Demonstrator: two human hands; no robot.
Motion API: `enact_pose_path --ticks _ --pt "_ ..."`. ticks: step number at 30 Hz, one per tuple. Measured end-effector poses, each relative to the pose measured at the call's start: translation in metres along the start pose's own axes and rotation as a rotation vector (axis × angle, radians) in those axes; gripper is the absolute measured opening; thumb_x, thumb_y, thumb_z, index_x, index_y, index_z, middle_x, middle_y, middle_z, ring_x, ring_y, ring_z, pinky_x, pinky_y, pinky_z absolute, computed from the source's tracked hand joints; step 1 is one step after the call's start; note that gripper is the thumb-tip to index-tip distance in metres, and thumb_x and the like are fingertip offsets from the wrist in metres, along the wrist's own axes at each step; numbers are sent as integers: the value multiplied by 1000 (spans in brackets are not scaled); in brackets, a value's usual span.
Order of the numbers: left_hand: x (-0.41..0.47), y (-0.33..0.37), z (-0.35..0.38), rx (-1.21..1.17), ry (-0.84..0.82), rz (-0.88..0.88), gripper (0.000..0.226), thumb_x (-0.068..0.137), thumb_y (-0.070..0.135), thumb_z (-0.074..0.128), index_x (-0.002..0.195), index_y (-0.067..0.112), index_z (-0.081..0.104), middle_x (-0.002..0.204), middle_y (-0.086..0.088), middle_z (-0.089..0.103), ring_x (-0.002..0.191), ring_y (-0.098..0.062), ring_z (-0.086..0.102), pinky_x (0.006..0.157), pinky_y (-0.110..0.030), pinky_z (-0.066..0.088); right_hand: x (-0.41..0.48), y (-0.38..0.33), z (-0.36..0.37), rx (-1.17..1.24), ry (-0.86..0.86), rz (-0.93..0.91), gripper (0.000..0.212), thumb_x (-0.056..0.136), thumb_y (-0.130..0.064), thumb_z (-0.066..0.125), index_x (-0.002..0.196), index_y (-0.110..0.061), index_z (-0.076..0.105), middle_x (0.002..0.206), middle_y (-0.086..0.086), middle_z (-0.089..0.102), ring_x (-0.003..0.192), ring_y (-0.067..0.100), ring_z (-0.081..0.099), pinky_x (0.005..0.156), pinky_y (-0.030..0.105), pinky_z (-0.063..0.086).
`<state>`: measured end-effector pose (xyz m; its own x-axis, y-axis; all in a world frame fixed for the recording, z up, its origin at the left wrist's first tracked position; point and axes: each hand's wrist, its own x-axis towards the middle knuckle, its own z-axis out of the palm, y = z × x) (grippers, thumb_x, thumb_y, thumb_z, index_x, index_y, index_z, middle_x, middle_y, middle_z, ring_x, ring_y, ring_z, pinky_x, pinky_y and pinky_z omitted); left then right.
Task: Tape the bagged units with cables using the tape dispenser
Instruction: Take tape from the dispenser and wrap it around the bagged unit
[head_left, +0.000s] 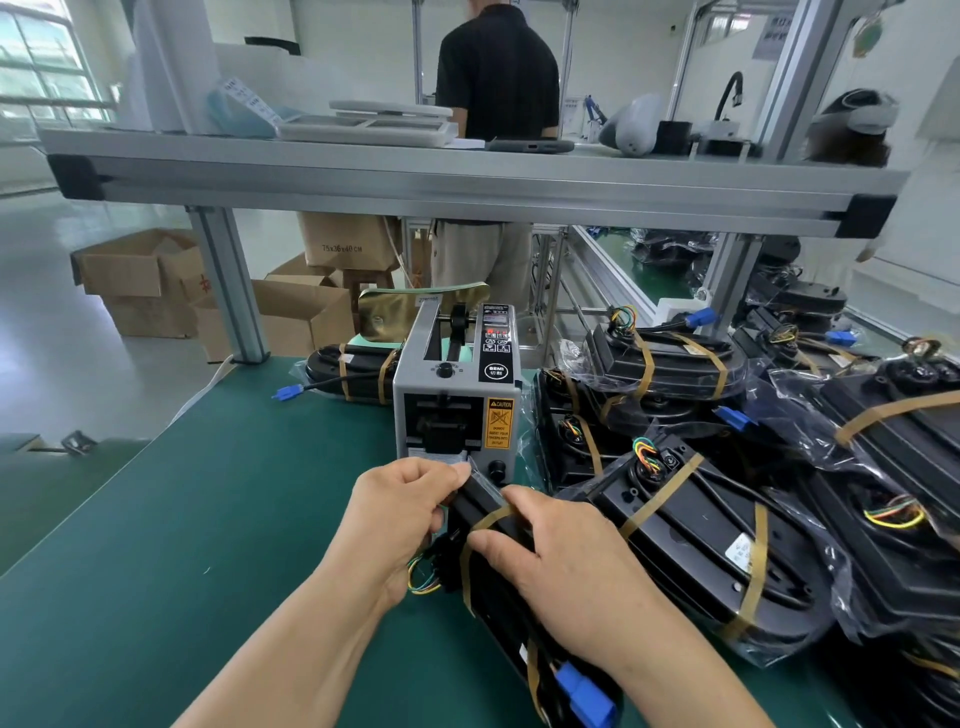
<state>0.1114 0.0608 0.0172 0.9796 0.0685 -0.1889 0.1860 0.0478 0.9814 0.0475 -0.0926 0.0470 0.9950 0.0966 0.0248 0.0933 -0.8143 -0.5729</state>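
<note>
Holding one bagged unit (493, 592) between them, both hands are just in front of the tape dispenser (457, 384). The left hand (402, 512) has its fingers curled around the far end of the unit, close to the dispenser's outlet. The right hand (561, 551) grips the unit's right side, and its thumb presses on a brown tape strip (480, 522) that goes across the black body. Coloured wires (421, 577) come out under the left hand, and a blue connector (584, 691) lies at the near end. To the right of the dispenser many taped units (691, 525) are piled; one more unit (353, 371) lies behind it, to its left. All of this is on a green table (208, 519).
</note>
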Motion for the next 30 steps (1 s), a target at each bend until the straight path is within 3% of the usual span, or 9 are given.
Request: enact_pose_path --ticks 5,10,13,16,19,23,27,30 --pt "-4 -5 -3 1 -40 40 15 78 25 81 77 12 74 54 3 58 44 -6 48 44 -18 41 0 -1 -1 11 10 2 38 93 -63 51 109 -29 57 94 -9 66 91 12 62 85 35 53" --pt "-4 3 -15 115 -153 93 13 70 22 87 77 19 77 64 3 68 51 -4 55 49 -14 45 0 -1 0 14 -1 -10 33 92 -63 52 95 -30 54 88 -8 65 85 12 61 80 37 53" --pt "3 14 -23 289 -189 185 13 68 26 89 74 24 77 64 -2 69 53 -6 56 54 -15 47 -1 -1 0 5 1 -8 37 92 -64 52 108 -31 56 96 -9 66 92 11 62 84 35 53" --pt "8 18 -26 403 -179 224 10 73 32 85 71 26 77 53 -2 64 47 -3 51 51 -14 40 1 -1 0 -6 -4 8 41 91 -64 53 120 -35 55 103 -10 67 98 10 61 85 30 51" --pt "10 13 -25 286 -176 173 8 75 28 83 71 23 79 54 -5 62 47 -5 51 56 -20 39 7 -1 -3 -26 -48 32 43 83 -71 54 108 -36 54 93 -13 65 87 5 61 78 30 52" --pt "6 6 -24 154 -182 108 9 78 25 79 73 18 79 67 -13 68 56 -12 58 59 -20 46 37 -13 -13 -177 -117 40 74 59 -92 49 90 -25 59 82 -12 61 74 7 58 65 28 50" --pt "3 3 -20 96 -164 50 20 90 17 70 72 17 79 67 -4 73 55 -4 63 49 -13 46 73 -27 -15 -271 -280 3 70 65 -83 67 63 -16 49 62 -3 48 53 14 45 49 29 34" --pt "-1 1 -21 95 -188 36 26 95 15 63 76 19 81 67 3 70 56 -3 59 51 -14 45 85 -29 -18 -172 -379 48 60 67 -65 81 58 -15 47 51 -7 40 45 12 39 44 23 31"
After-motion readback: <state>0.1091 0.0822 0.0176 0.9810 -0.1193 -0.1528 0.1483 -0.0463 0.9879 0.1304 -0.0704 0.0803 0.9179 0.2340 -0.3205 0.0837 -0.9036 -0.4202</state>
